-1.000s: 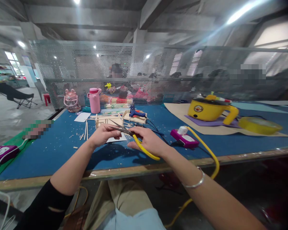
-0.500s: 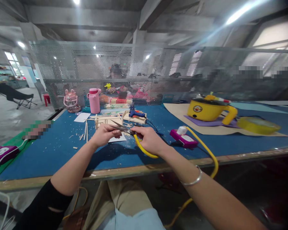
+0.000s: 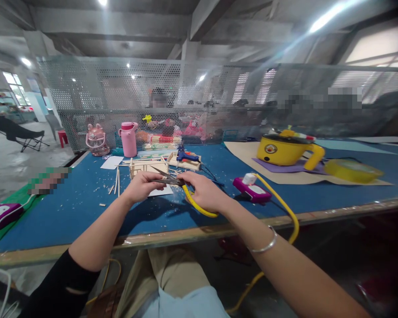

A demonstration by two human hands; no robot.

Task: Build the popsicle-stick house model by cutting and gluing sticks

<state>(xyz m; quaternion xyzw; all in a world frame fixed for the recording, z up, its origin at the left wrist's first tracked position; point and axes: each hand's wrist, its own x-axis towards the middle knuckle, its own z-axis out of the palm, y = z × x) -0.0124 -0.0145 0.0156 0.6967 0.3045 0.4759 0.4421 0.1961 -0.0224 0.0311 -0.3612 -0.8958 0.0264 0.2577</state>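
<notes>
My right hand (image 3: 202,191) is closed around the yellow handles of a pair of scissors (image 3: 167,177), whose blades point left and stand a little apart. My left hand (image 3: 143,186) is pinched near the blades; a small pale piece seems to be between its fingertips, too small to name. Behind the hands is a small frame of wooden sticks (image 3: 135,167). A blue glue gun (image 3: 186,155) rests at a shallow wooden tray (image 3: 194,165). White paper (image 3: 162,191) lies partly hidden below the scissors.
Loose thin sticks (image 3: 116,181) and shavings lie on the blue table (image 3: 86,216). A pink bottle (image 3: 129,141) stands at the back. To the right are a purple power strip (image 3: 252,191), a yellow cable (image 3: 281,203), a yellow pot (image 3: 278,150) and a tape roll (image 3: 353,171). A mesh screen (image 3: 119,88) runs behind.
The scissor blades look slightly wider apart than before. Both hands stay in nearly the same place, and the whole view has shifted a little.
</notes>
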